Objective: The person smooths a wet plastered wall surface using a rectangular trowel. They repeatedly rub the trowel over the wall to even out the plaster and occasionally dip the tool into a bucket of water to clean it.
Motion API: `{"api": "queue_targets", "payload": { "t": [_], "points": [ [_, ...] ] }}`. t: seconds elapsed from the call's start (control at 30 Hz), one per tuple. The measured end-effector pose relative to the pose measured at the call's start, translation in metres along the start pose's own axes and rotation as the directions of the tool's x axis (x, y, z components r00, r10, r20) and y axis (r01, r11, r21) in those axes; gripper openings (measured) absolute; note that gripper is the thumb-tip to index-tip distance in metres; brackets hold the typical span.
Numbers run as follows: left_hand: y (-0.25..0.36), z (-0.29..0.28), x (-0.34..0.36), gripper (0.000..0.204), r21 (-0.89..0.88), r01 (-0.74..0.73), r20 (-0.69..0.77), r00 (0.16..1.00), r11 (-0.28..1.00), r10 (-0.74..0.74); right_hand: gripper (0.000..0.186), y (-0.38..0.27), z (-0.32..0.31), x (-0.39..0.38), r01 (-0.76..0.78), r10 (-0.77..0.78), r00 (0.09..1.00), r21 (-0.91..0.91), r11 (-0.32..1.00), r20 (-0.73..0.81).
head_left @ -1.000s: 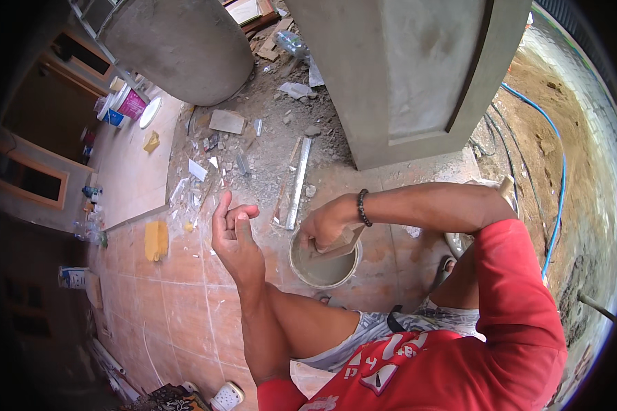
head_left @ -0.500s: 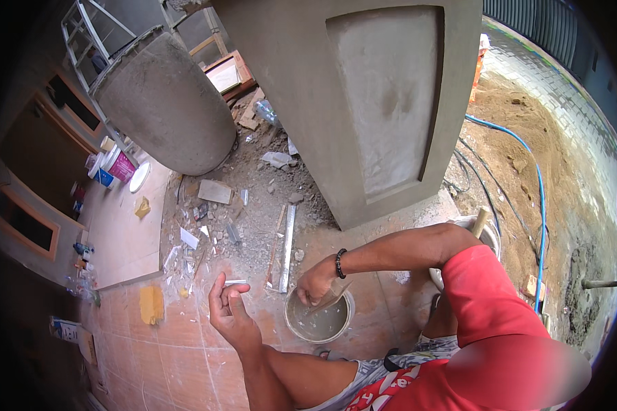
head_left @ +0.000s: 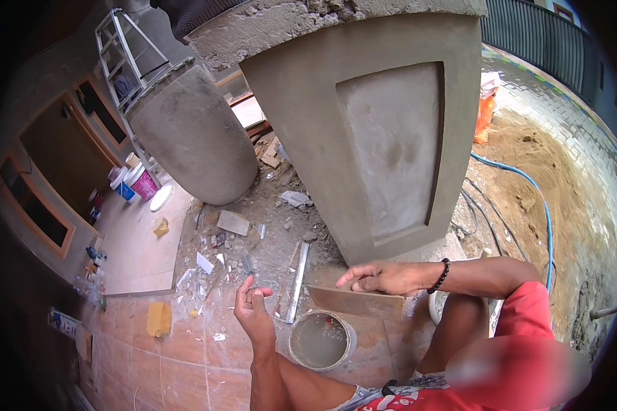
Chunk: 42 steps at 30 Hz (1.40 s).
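My right hand [head_left: 384,279], with a dark bead bracelet at its wrist, grips a flat brown plastering float [head_left: 356,303]; its handle, if any, is hidden. The float hangs tilted just above and right of a round bucket [head_left: 350,341] on the floor tiles, which holds greyish water with small bits on it. Left of the bucket my left hand [head_left: 255,314] is raised, fingers loosely bent and apart, with nothing visible in it. Beyond both hands rises a grey plastered pillar [head_left: 288,103] with a recessed panel [head_left: 397,151].
A metal bar [head_left: 297,282] and broken tile pieces lie ahead of the bucket. A yellow sponge-like block [head_left: 159,319] sits on the tiles at left. Farther off are a cylindrical column [head_left: 192,137], a ladder [head_left: 120,61] and paint buckets [head_left: 141,183]. A blue hose [head_left: 547,212] crosses sand at right.
My right hand has lifted the float out of the bucket and moved it up and right. The left hand stays raised. The view has shifted, showing more of the pillar's top.
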<state>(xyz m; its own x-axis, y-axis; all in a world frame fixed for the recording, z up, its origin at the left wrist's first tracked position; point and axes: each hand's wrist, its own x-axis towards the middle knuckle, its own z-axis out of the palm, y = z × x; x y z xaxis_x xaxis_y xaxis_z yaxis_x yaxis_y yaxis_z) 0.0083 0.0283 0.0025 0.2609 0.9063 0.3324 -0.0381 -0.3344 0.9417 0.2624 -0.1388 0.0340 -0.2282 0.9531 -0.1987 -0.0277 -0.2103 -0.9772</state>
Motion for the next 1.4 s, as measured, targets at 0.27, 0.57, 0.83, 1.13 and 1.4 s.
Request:
{"api": "queue_targets", "payload": {
  "t": [0.27, 0.57, 0.83, 1.13, 1.4],
  "points": [
    [-0.017, 0.034, 0.006, 0.035, 0.007, 0.095, 0.108, 0.990, 0.995, -0.095, 0.031, -0.087, -0.063, -0.050, 0.822, -0.636, 0.568, 0.394, 0.410, -0.523],
    [-0.027, 0.039, 0.010, 0.034, 0.105, 0.079, 0.146, 0.985, 0.991, -0.094, 0.028, -0.124, -0.075, -0.016, 0.870, -0.546, 0.488, 0.431, 0.240, -0.681],
    [-0.026, 0.043, 0.009, 0.034, 0.084, 0.098, 0.150, 0.983, 0.992, -0.110, 0.031, -0.151, -0.056, -0.008, 0.895, -0.373, 0.443, 0.376, 0.240, -0.815],
    [-0.025, 0.045, 0.010, 0.035, 0.077, 0.092, 0.162, 0.981, 0.993, -0.103, 0.027, -0.163, -0.047, -0.002, 0.900, -0.372, 0.434, 0.375, 0.221, -0.821],
    [-0.025, 0.046, 0.010, 0.036, 0.085, 0.095, 0.175, 0.978, 0.992, -0.109, 0.029, -0.168, -0.052, 0.003, 0.884, -0.404, 0.443, 0.464, 0.050, -0.800]
  ]
}}
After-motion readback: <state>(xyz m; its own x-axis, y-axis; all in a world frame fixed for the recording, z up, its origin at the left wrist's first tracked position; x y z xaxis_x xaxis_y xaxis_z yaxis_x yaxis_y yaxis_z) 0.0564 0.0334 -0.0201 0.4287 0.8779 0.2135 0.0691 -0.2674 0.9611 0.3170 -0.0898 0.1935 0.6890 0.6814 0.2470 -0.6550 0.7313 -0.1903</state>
